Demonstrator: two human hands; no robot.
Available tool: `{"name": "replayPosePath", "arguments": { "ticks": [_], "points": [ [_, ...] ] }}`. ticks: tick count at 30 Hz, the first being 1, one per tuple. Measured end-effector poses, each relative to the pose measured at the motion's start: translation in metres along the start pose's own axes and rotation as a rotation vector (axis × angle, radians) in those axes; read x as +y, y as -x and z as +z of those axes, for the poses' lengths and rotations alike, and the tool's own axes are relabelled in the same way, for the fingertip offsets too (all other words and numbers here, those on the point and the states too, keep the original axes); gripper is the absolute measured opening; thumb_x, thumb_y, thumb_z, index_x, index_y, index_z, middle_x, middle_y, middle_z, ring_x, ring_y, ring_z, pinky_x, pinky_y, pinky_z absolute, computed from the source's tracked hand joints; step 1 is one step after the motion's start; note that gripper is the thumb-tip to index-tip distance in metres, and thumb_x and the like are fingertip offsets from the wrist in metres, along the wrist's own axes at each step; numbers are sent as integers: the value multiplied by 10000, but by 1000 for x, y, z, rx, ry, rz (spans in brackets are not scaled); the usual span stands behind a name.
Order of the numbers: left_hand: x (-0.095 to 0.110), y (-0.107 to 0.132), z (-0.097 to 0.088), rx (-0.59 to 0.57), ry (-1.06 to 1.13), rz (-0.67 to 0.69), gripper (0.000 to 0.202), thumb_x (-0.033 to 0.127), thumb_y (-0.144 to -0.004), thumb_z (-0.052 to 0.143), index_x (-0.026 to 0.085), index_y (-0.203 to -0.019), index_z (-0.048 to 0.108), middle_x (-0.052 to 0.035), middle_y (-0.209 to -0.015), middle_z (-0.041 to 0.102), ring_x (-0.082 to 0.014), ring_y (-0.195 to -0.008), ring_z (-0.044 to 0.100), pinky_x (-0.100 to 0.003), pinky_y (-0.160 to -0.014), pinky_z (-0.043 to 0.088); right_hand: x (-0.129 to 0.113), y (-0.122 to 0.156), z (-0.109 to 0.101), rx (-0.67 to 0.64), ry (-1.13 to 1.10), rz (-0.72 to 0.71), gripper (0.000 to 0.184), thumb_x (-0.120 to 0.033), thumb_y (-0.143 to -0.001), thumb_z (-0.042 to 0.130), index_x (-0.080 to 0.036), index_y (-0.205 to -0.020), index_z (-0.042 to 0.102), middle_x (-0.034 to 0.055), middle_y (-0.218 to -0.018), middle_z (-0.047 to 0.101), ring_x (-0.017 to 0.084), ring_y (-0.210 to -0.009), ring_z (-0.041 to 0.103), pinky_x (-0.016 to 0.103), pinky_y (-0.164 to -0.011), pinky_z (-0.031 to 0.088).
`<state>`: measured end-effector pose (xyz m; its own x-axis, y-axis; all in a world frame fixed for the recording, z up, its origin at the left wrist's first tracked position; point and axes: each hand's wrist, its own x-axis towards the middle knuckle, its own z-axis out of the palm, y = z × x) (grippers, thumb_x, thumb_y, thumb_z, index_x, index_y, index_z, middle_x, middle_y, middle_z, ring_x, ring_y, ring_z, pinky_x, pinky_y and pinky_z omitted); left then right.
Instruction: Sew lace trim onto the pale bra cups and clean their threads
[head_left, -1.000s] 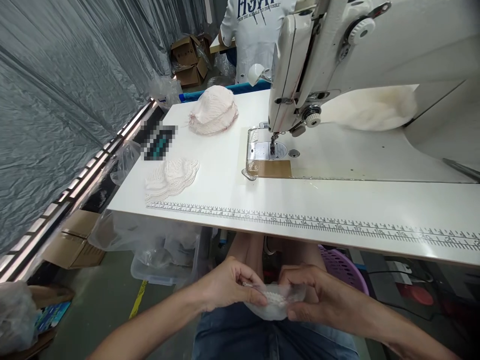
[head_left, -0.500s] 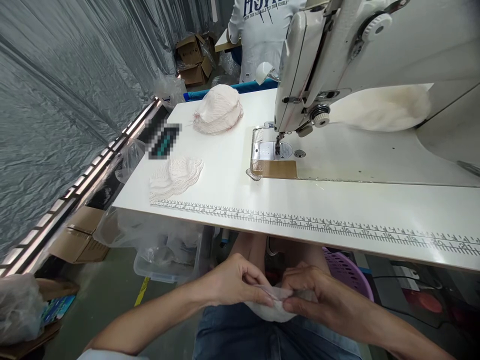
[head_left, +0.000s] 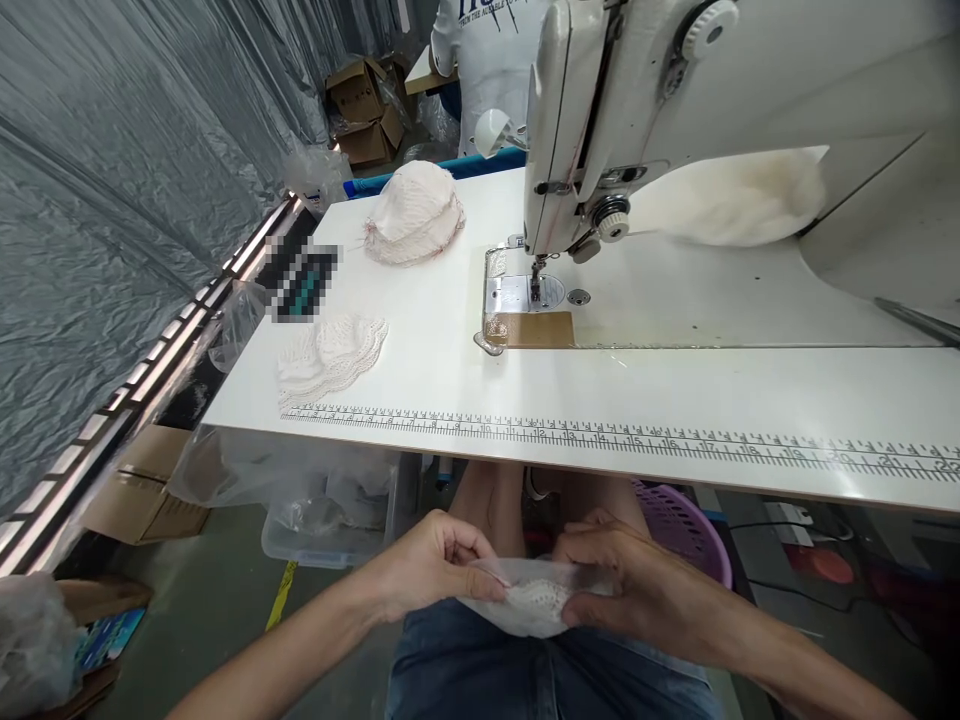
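Over my lap I hold a sheer white piece with a lacy, holed patch (head_left: 536, 597) between both hands; whether it is thin cloth or film I cannot tell. My left hand (head_left: 442, 570) pinches its left edge between thumb and fingers. On the opposite side, my right hand (head_left: 611, 570) is closed on it with the thumb in front. Above my hands, on the table, lie a scalloped white lace piece (head_left: 334, 355) and a pale pink, cap-shaped fabric piece (head_left: 415, 213) with loose threads along its edge.
A white sewing machine (head_left: 570, 130) stands on the white table (head_left: 427, 370), which has a ruler strip along its front edge. Cream cloth (head_left: 739, 200) lies under the machine arm. Below are a clear plastic bin (head_left: 322, 540) and a purple basket (head_left: 682, 530). A person (head_left: 487, 70) sits beyond.
My hands have drawn slightly apart and the white piece is spread wider, showing its lacy patch. The view has shifted a little, so the table and machine appear further left.
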<state>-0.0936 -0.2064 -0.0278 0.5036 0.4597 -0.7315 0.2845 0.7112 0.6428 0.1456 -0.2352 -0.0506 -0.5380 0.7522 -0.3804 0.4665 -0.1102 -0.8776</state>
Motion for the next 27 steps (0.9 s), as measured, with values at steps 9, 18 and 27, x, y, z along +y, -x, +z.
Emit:
{"name": "replayPosePath", "arguments": {
  "ticks": [9,18,27],
  "points": [
    [-4,1,-3,-95,3,21,313,336,-520,844,105,-652,680,-14,-618,641,-88,-580,560,-204,-583,438,2,-3,-2,-229,-366,-69,269,-406,-776,658,-146,-783,723,26,-709,616,137,-644,521,221,-536,347],
    [10,-2,6,-216,-270,113,333,272,-597,805,140,-889,717,3,-688,652,-62,-582,513,-150,-542,375,-2,-7,0,-248,-314,-61,248,-380,-803,629,-143,-758,688,-19,-632,540,100,-588,447,206,-519,297],
    [4,-14,6,-187,-158,50,274,331,-599,794,149,-798,744,-36,-709,704,-130,-663,631,-215,-663,477,-4,8,-14,-252,-231,45,252,-429,-723,704,-188,-791,673,-33,-642,569,104,-585,482,196,-493,330]
  ]
}}
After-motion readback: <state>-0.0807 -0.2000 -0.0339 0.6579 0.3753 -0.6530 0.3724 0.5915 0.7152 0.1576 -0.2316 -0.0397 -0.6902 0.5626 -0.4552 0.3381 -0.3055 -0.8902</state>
